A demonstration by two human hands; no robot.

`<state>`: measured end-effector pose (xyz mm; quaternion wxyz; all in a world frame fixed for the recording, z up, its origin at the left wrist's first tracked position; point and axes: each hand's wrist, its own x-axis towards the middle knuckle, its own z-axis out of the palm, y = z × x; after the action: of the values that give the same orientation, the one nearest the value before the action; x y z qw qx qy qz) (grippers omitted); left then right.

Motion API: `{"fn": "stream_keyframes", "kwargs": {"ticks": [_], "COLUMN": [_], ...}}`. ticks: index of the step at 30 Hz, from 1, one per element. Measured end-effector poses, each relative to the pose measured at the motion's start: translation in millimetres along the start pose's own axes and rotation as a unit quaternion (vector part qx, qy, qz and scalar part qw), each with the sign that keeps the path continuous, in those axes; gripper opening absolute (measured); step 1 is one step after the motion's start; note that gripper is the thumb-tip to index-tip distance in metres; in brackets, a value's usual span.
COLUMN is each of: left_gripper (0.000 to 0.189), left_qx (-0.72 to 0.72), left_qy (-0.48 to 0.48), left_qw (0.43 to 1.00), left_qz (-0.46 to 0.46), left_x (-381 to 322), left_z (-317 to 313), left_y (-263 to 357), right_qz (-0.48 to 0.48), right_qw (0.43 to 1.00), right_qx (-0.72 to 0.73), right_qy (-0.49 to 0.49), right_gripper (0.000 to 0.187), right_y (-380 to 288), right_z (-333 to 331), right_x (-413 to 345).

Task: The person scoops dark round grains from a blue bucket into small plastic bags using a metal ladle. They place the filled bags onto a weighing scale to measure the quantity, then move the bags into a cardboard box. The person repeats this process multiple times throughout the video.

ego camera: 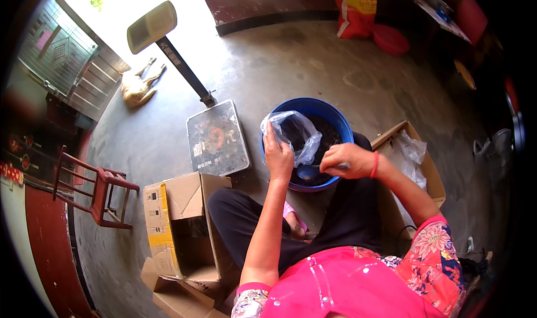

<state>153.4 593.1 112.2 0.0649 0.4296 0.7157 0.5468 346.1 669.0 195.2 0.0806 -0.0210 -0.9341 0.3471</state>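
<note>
A blue plastic tub (342, 119) stands on the floor between my knees, with dark, crumbly material in it. My left hand (277, 152) holds the rim of a clear plastic bag (308, 144), whose mouth is spread wide over the tub. Dark material shows through the bag's mouth; whether it lies in the bag or below it, I cannot tell. My right hand (348, 161), with a red cord at the wrist, grips the handle of a spoon or scoop (308, 172). Its bluish bowl is low in the tub, just below the bag's edge.
A platform scale (218, 137) stands left of the tub. An open cardboard box (191, 200) is by my left knee; another box (434, 177) with clear plastic bags (411, 150) is at my right. A wooden chair (102, 192) and a lying dog (136, 89) are farther left.
</note>
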Motion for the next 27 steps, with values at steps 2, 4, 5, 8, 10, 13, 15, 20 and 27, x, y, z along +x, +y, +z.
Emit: {"fn": "stream_keyframes", "kwargs": {"ticks": [2,4,5,8,10,13,15,20,27], "left_gripper": [0.065,0.065,0.065,0.065,0.065,0.067,0.068,0.058,0.046], "left_qx": [-0.008,-0.002,0.001,0.002,-0.005,-0.003,-0.015,-0.043,-0.059], "left_qy": [-0.005,-0.002,-0.003,0.000,0.003,0.011,0.005,-0.007,-0.041], "left_qw": [1.000,1.000,1.000,1.000,0.999,0.999,0.999,0.998,0.997], "left_qz": [0.009,0.014,0.018,0.025,0.033,0.040,0.037,0.050,-0.036], "left_x": [-0.3,-0.8,-0.4,1.2,-3.5,-1.1,-0.7,-3.5,-3.9], "left_z": [1.5,-1.4,-1.7,-2.5,-0.6,-2.3,-0.9,1.8,-2.6], "left_y": [-0.5,2.3,4.1,5.3,6.1,-0.3,1.2,-10.2,-5.8], "right_qz": [-0.023,-0.050,-0.062,-0.076,-0.094,-0.059,-0.042,0.104,0.229], "right_qw": [0.998,0.994,0.991,0.987,0.989,0.995,0.996,0.972,0.910], "right_qx": [-0.049,-0.091,-0.117,-0.139,-0.112,-0.036,0.015,0.207,0.346], "right_qy": [0.009,0.020,0.024,-0.011,-0.037,-0.075,-0.078,-0.048,0.005], "right_gripper": [0.012,0.016,0.017,0.014,0.010,0.007,0.007,0.014,0.022], "right_y": [16.0,27.4,33.0,38.7,35.2,39.1,41.0,49.6,49.1], "right_z": [20.0,38.2,44.8,47.8,45.3,37.0,25.1,12.0,-8.6], "right_x": [6.0,16.3,20.7,25.0,18.4,11.9,6.1,-9.3,-18.3]}}
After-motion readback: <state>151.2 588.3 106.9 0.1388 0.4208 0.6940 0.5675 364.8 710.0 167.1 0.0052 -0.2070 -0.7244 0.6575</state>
